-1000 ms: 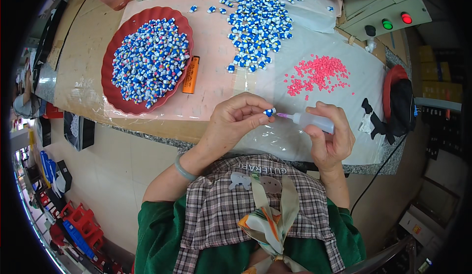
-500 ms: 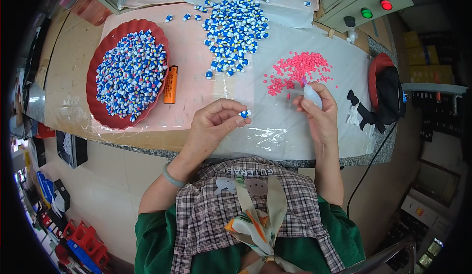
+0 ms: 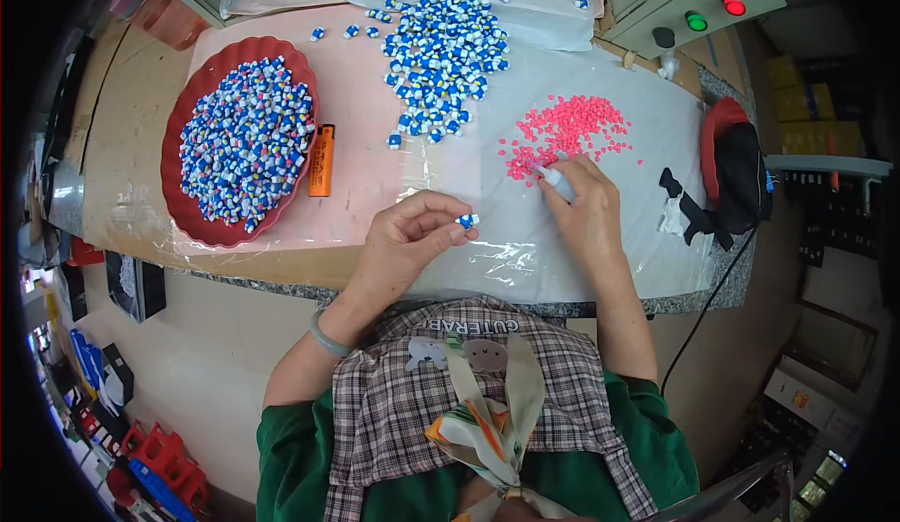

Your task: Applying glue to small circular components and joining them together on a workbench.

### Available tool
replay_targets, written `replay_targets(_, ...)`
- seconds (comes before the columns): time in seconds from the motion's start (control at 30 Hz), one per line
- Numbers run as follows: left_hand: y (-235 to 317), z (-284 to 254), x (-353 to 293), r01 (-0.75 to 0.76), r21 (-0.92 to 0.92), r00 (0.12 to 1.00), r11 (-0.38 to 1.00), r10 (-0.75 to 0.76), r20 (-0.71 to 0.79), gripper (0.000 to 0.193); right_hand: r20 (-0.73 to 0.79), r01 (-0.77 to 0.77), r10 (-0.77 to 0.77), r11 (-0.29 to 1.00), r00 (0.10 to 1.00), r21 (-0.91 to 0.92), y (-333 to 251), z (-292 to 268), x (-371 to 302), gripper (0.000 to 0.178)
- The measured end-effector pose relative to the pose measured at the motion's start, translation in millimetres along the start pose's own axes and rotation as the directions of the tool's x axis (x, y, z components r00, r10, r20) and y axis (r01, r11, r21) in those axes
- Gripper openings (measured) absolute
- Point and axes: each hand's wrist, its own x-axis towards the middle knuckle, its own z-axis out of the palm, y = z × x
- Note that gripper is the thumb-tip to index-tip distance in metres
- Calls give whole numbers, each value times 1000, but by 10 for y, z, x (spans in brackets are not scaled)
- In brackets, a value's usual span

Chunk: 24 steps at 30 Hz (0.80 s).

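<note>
Workshop, apparently: covered workbench (image 3: 127,161), heaped blue-and-white pieces (image 3: 445,58), control panel (image 3: 715,13) with lit red button (image 3: 734,4), green button (image 3: 696,21).

1 line of pale capital letters (image 3: 473,326) stands on the plaid apron (image 3: 403,410), near, just beyond 2 cartoon heads (image 3: 486,354); dark print on the orange cylinder (image 3: 322,161), left, is too small to read.

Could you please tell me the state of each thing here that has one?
Left hand: pinching a blue-and-white piece.
Right hand: gripping the bottle.
Bottle: tilted, tip toward the pink pieces.
Pink pieces: loosely scattered.
Red dish: heaped with small pieces.
Green light: lit.
Red light: lit.
</note>
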Motion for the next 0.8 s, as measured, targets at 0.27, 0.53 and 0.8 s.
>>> replay_targets(0.27, 4, -40, -8, -7, -19, 1000, 1000, 7, -5, 18, -12, 6, -5, 993, 1000, 117, -53, 69, 13, 14)
replay_targets(0.53, -1, -59, -15, -10, -17, 1000, 1000, 10, -22, 20, 16, 24, -27, 990, 1000, 137, -118, 93, -39, 14)
replay_targets(0.8, 7, -90, -50, -16, -8, 999, 1000, 15, -50, 20, 97, 51, -54, 998, 994, 36, -188, 95, 3, 16)
